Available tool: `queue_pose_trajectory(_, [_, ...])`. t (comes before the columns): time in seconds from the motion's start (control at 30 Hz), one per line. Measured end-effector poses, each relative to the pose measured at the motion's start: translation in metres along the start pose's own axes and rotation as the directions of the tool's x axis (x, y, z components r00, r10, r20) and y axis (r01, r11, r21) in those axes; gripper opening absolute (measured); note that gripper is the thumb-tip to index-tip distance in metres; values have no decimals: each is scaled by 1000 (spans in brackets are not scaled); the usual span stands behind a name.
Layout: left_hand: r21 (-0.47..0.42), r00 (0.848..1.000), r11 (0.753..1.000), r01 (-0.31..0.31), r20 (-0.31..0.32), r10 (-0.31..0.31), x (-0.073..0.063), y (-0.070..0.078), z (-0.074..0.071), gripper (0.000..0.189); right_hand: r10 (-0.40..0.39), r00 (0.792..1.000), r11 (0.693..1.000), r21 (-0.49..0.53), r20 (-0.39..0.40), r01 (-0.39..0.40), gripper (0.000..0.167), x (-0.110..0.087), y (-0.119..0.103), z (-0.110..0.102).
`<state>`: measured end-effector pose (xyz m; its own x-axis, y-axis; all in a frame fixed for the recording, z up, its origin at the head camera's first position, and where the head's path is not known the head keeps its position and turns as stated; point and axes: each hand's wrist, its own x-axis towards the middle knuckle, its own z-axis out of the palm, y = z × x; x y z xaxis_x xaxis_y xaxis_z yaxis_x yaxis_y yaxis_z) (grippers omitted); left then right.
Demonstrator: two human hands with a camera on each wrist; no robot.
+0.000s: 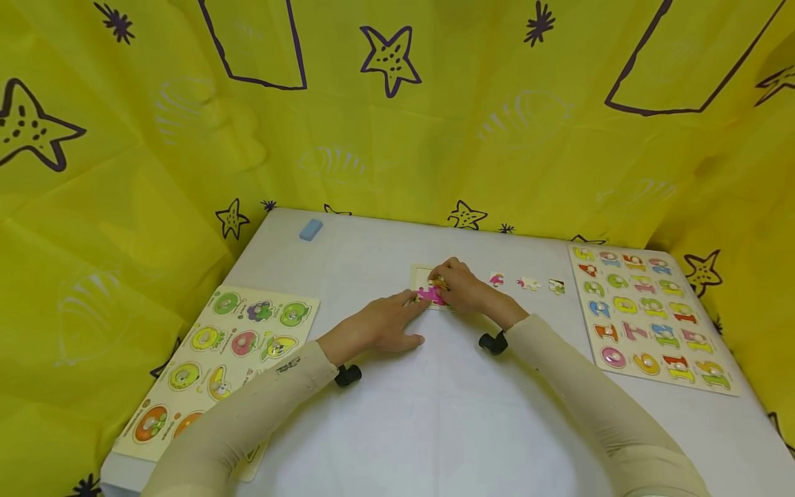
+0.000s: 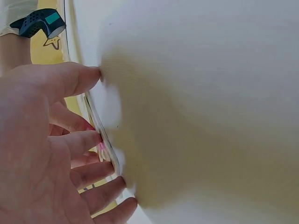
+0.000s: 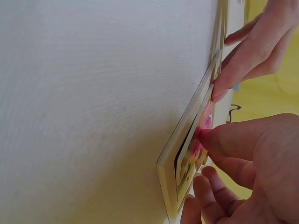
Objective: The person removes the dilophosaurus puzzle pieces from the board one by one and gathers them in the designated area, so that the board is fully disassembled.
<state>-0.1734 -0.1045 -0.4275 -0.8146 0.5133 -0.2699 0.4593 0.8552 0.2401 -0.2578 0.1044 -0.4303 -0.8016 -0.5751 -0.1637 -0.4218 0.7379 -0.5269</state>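
Observation:
A small wooden jigsaw board (image 1: pixel 424 270) with pink pieces (image 1: pixel 427 295) in it lies in the middle of the table. My left hand (image 1: pixel 388 323) reaches in from the left, fingers extended, with fingertips at the board's near left edge and thumb held apart. From the right, my right hand (image 1: pixel 461 284) pinches a jigsaw piece (image 3: pixel 201 148) between thumb and curled fingers, over the board's right part. In the right wrist view the joined pieces sit tilted in the frame (image 3: pixel 170 177), a dark gap beneath their near edge. The fingers partly hide the pinched piece.
Several loose jigsaw pieces (image 1: pixel 528 284) lie in a row right of the board. A fruit peg board (image 1: pixel 232 359) is at the left, a number peg board (image 1: pixel 652 317) at the right. A blue block (image 1: pixel 310 230) sits at the back left. Yellow curtain (image 1: pixel 397 152) encloses the table.

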Motion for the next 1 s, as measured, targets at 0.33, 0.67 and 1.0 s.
queue_pose_trajectory(0.33, [20, 1000, 1000, 5, 12, -5, 6, 3, -5, 76, -12, 1000, 999, -45, -20, 11, 32, -1, 2, 0])
queue_pose_trajectory(0.67, [38, 999, 999, 10, 40, -12, 8, 5, -12, 75, -15, 1000, 1000, -25, -22, 14, 31, -2, 3, 1])
queue_pose_trajectory(1.0, [28, 999, 1000, 12, 49, -14, 8, 4, -12, 75, -22, 1000, 1000, 2, -15, 22, 30, -4, 1, -1])
